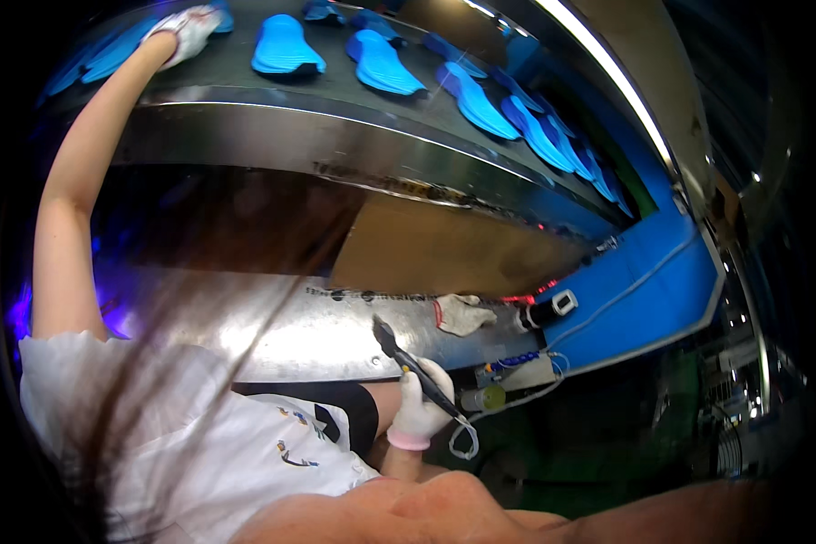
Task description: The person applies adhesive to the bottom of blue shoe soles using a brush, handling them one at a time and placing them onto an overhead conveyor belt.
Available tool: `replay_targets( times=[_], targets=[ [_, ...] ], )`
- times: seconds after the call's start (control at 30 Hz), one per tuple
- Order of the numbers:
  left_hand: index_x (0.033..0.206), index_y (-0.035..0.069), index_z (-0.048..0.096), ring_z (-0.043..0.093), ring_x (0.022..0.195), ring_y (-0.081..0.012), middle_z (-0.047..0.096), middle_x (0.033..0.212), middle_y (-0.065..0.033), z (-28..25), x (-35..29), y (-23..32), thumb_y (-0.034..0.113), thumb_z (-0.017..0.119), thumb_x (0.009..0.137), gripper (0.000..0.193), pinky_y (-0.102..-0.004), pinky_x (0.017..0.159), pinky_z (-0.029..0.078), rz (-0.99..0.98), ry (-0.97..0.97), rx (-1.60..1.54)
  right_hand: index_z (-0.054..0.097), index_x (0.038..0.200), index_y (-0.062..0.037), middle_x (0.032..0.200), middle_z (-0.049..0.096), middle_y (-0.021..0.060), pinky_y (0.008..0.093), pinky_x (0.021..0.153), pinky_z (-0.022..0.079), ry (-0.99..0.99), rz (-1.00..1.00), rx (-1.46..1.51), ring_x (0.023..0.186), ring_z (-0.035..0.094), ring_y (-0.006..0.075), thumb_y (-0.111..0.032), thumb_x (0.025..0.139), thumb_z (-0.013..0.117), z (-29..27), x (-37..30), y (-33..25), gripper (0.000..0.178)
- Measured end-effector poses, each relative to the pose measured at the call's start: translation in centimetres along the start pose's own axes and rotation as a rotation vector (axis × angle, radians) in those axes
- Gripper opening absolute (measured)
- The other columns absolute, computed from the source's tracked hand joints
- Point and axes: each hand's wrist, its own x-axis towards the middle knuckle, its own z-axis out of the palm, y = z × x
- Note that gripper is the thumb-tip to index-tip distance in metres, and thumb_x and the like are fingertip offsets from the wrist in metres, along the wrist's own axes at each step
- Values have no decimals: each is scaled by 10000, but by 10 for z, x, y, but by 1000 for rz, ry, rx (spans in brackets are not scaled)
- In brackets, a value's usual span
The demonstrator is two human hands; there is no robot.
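Note:
My left hand [186, 29], in a white glove, is stretched far up onto a dark conveyor belt [335, 77]. It rests among blue shoe soles at the belt's left end, by one blue sole [109, 53]; whether it grips that sole is unclear. More blue soles [286, 45] lie in a row along the belt to the right. My right hand [420, 410], also gloved in white, is low near my body. It is closed around a slim dark brush [408, 361] whose tip points up and left, with a white cord loop hanging from the handle.
A steel ledge [272, 326] runs below the belt, with a spare white glove [462, 314] and a black-and-white cylinder [549, 308] on it. A small bottle [485, 397] and cables hang beneath. A blue panel [648, 290] stands to the right, a brown board [435, 247] behind.

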Motion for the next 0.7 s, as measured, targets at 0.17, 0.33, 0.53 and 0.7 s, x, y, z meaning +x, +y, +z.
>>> replay_targets(
  times=[0.17, 0.33, 0.53, 0.7],
  targets=[
    [988, 83, 586, 601, 941, -329, 647, 1046, -176, 17, 23, -46, 447, 388, 965, 415, -425, 839, 469, 16, 349, 259, 631, 1036, 63, 1017, 665, 128, 296, 819, 546, -46, 53, -15, 900, 663, 191, 77, 776, 687, -3, -2, 1, 266],
    [993, 79, 608, 608, 966, -335, 652, 1032, -169, 5, -63, 46, 389, 467, 915, 349, -444, 849, 477, 181, 522, -610, 603, 1087, 63, 974, 667, 128, 250, 719, 545, 12, 124, 56, 778, 654, 144, 44, 830, 671, -6, 0, 4, 267],
    [1000, 74, 634, 616, 996, -342, 660, 1016, -161, -2, -236, 139, 320, 562, 856, 294, -467, 862, 487, 753, 565, -837, 584, 1133, 68, 986, 659, 133, 207, 589, 533, 174, 163, 141, 721, 632, 125, 14, 924, 567, -19, 4, 27, 216],
    [1005, 70, 656, 623, 1022, -348, 665, 1003, -155, 77, -321, 174, 263, 641, 807, 277, -486, 872, 495, 1323, 197, -838, 603, 1095, 26, 916, 677, 91, 185, 567, 498, 387, 276, 152, 617, 611, 89, 5, 910, 633, -39, 10, 49, 188]
  ],
)
